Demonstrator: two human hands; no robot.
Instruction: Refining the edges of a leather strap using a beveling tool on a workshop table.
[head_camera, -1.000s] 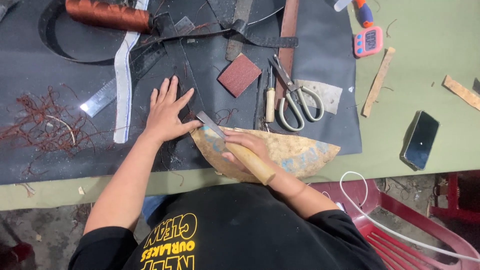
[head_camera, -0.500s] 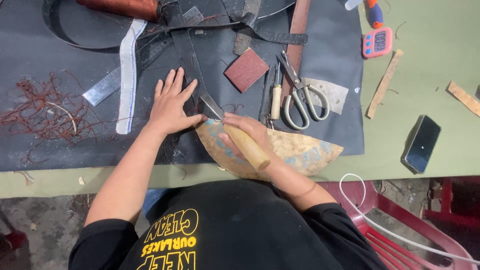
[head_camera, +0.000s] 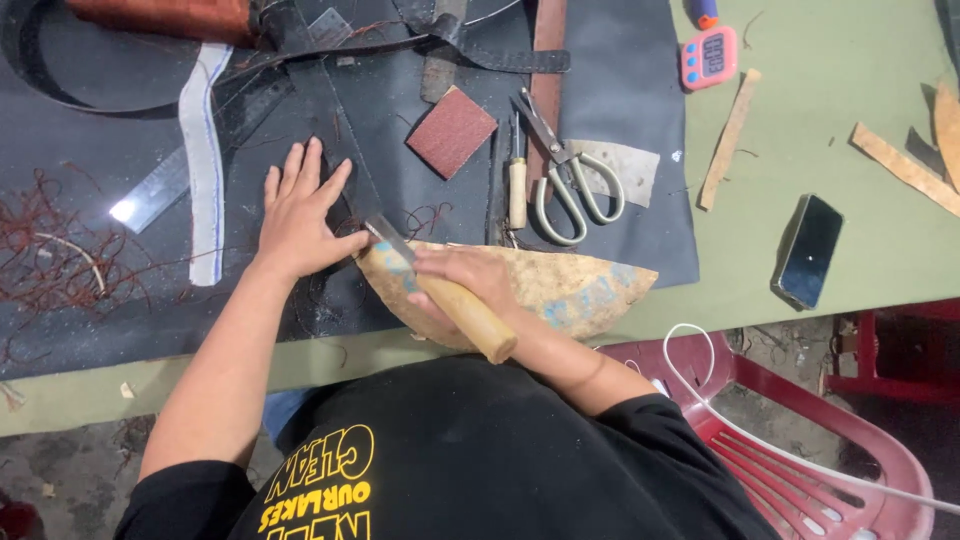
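Observation:
My left hand (head_camera: 298, 213) lies flat, fingers spread, on a dark leather strip (head_camera: 330, 120) over the black mat (head_camera: 620, 90). My right hand (head_camera: 468, 283) grips the wooden handle of a knife (head_camera: 470, 318); its metal blade (head_camera: 388, 240) points at the leather beside my left thumb. Under my right hand lies a worn tan curved board (head_camera: 560, 290), its edge hanging over the table's front.
On the mat lie scissors (head_camera: 565, 180), a wooden-handled awl (head_camera: 516, 185), a red-brown sanding block (head_camera: 451, 130), a metal ruler (head_camera: 155, 190), a white strip (head_camera: 203, 160) and red leather shavings (head_camera: 50, 255). A phone (head_camera: 808, 250), pink timer (head_camera: 708, 57) and wood strips (head_camera: 728, 140) rest on the green table. A red plastic chair (head_camera: 800, 430) stands at right.
My hands keep nearly the same pose, the blade staying at the leather edge near my left thumb. The view has shifted slightly, bringing the hands lower in frame.

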